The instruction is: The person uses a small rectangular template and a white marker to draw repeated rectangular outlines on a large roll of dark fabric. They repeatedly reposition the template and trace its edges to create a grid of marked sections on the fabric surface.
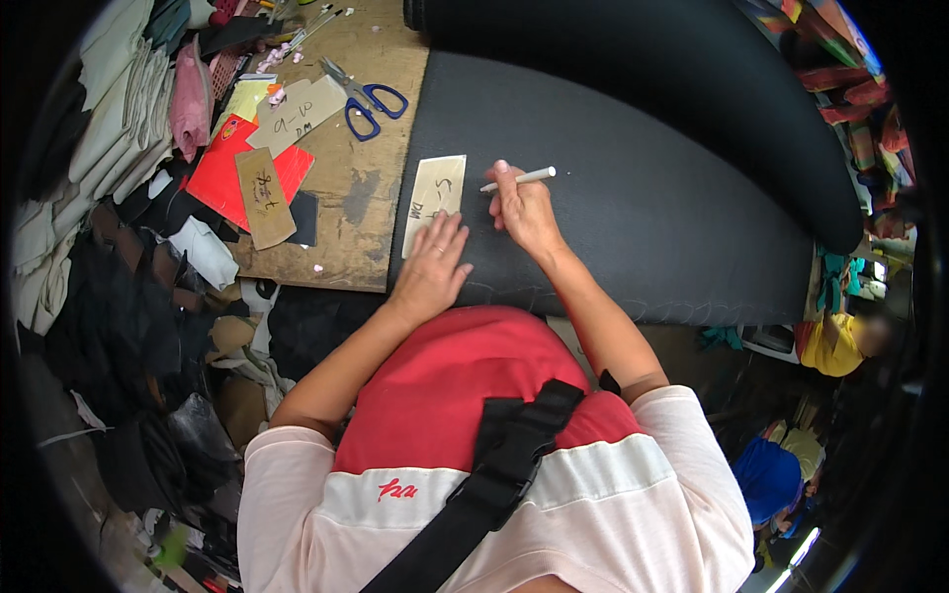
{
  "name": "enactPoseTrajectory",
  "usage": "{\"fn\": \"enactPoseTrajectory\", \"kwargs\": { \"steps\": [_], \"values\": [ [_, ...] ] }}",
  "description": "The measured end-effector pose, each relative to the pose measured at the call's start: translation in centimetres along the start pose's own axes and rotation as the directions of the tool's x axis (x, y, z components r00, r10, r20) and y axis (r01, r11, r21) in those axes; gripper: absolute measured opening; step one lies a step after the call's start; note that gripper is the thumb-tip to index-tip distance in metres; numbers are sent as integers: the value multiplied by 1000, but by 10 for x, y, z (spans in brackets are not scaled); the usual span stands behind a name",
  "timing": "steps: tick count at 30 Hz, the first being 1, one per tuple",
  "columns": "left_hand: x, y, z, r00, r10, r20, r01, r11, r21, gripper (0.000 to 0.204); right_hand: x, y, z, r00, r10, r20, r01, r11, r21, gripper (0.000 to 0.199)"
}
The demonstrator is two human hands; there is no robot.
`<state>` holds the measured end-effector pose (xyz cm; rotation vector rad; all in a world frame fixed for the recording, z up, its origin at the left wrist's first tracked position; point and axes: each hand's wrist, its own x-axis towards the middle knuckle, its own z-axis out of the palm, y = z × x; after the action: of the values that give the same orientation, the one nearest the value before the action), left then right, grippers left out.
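1. Left hand: laid palm down, fingers spread, on the near end of the tan card template.
2. Right hand: closed around a slim white pen, tip pointing left, toward the template's right edge. Whether the tip touches the surface beneath cannot be told. The two hands are apart.
3. Template: lies on the left margin of the black sheet material, long axis running near to far. It carries large dark handwritten characters, partly covered by the left fingers.
4. Sheet material: spread over the right part of the wooden worktable; pale curved lines show along its near edge. A thick black roll lies across its far side.
5. Scissors: blue handles, blades open slightly; on bare wood, left of the sheet and beyond the template.
6. Wide tan card: near the scissors, handwritten in dark ink, overlapping a red sheet that bears a small yellowish emblem.
7. Narrow tan card: on the red sheet's near side, also handwritten; a small black piece lies beside it.
8. Folded pale cloth: stacked at far left, next to a pink bundle.
9. Shirt: red script on its white band.
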<state>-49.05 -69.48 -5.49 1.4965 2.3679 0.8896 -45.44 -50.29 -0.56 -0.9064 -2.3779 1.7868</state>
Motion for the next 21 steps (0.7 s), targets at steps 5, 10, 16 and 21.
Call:
{"fn": "enactPoseTrajectory", "kwargs": {
  "steps": [5, 10, 16, 21],
  "values": [
    [-8, -6, 27, 994, -59, 93, 53, 996, 65, 54, 16, 7, 44, 976, -167, 140, 142, 975, 173, 20],
    [-14, -13, 37, 983, -129, 129, 136, 990, -44, 46, 17, 20, 75, 788, -480, 385, 519, 855, 4, 20],
    [-14, -13, 34, 946, -205, 251, 235, 967, -94, 43, 30, 13, 85, 693, -558, 458, 693, 690, -209, 17],
    [-6, -6, 19, 1000, -26, -3, 27, 993, 116, 44, 81, -2, 68, 859, -475, 189, 503, 852, -144, 12]
  ]
}}
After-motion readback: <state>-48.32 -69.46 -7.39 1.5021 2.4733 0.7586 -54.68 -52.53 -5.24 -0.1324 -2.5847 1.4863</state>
